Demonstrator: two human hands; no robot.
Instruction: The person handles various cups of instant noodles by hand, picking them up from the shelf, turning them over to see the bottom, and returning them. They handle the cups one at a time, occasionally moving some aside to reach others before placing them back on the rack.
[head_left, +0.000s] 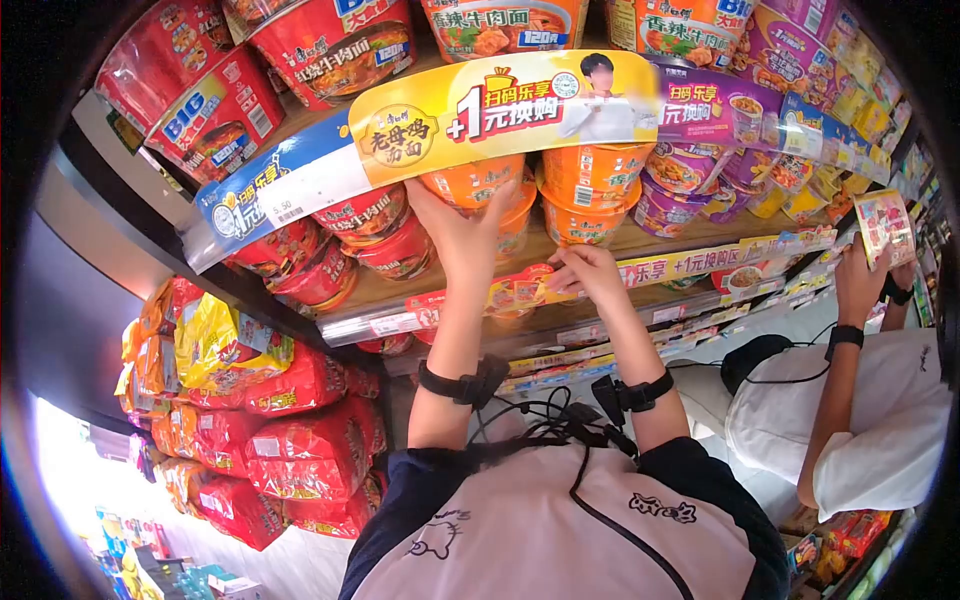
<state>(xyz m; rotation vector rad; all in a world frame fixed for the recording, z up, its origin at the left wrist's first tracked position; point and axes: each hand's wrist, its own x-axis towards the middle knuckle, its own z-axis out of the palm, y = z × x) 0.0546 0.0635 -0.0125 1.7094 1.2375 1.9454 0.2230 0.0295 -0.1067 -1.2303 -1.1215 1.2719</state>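
Observation:
My left hand reaches up to the middle shelf, with thumb and fingers on either side of an orange instant noodle bucket. Part of that bucket is hidden by the hand and by the promotional shelf strip above. Lower down, my right hand has its fingers curled together at the shelf-edge label strip; I cannot tell what is between them. Just above it stands a stack of orange noodle buckets. Red noodle buckets stand to the left of my left hand.
Purple noodle buckets sit farther right. More buckets fill the shelf above. Red multipacks of noodles are piled at the lower left. At right, another person holds up a noodle package. Black cables hang near my chest.

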